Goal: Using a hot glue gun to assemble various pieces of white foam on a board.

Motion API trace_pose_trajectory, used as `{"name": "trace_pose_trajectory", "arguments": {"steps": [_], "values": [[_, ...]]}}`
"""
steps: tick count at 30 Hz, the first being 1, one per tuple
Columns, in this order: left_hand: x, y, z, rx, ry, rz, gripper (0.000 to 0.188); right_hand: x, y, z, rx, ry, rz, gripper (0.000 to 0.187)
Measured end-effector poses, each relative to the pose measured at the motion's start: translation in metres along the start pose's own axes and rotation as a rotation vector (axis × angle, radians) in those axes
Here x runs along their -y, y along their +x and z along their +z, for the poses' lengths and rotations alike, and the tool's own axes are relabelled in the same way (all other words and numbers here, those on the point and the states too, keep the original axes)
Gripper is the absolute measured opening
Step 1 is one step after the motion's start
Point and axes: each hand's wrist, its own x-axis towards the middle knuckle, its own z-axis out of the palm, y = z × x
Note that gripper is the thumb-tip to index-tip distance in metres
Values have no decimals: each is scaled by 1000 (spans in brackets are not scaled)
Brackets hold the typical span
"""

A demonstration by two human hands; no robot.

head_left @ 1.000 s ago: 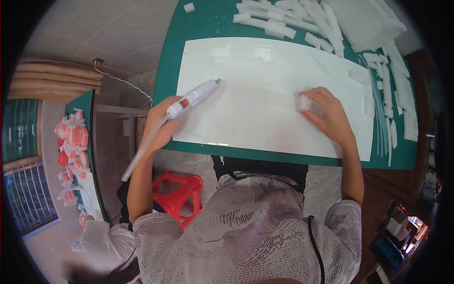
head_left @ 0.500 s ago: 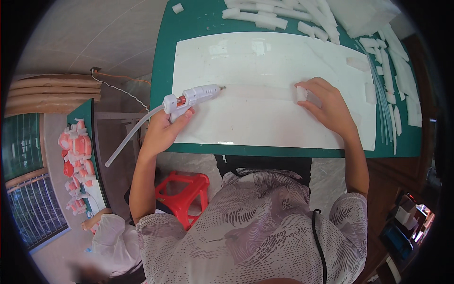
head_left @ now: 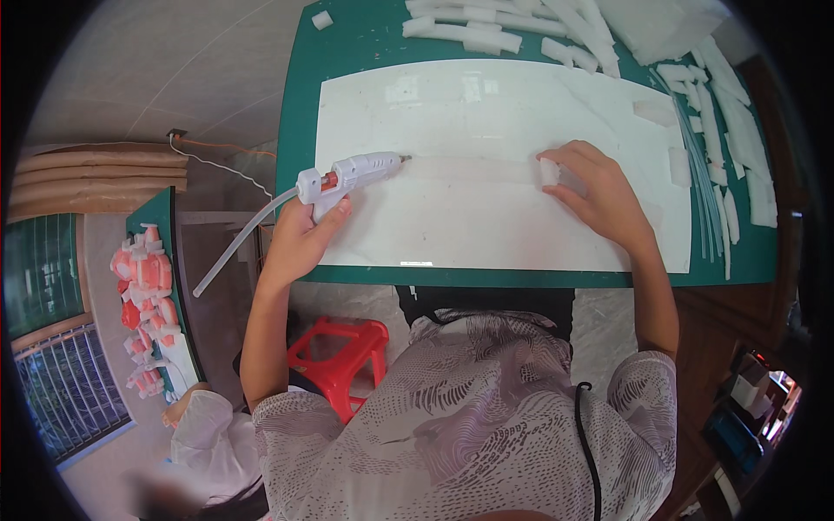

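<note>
My left hand [head_left: 300, 239] is closed round the handle of a white hot glue gun [head_left: 369, 167]. A long translucent glue stick [head_left: 239, 247] curves out of the gun's back end, and its nozzle points right, over a white board [head_left: 452, 230]. On the right side of the board, my right hand [head_left: 599, 187] pinches a small white foam block [head_left: 550, 172] between thumb and fingers. Between nozzle and block runs a faint pale strip [head_left: 469, 169], hard to tell from the board.
White foam strips [head_left: 460, 33] lie along the table's far edge, with more foam [head_left: 747, 148] and thin glue sticks [head_left: 699, 182] at the right. A red stool [head_left: 347, 347] stands below the green table [head_left: 300, 113]. Another person [head_left: 213, 443] works at the left beside red-and-white foam pieces [head_left: 148, 269].
Both hands hold nearly the same places, still gripping the glue gun and the foam block. The view has shifted slightly.
</note>
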Motion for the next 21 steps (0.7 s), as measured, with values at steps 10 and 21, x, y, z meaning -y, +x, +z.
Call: {"name": "trace_pose_trajectory", "arguments": {"steps": [10,21], "values": [[6,-9,0,-36,19,63,26,0,1,2,-30,-8,-26,35],[-2,-14,0,12,25,-25,30,-1,0,4,-31,-28,-21,35]]}}
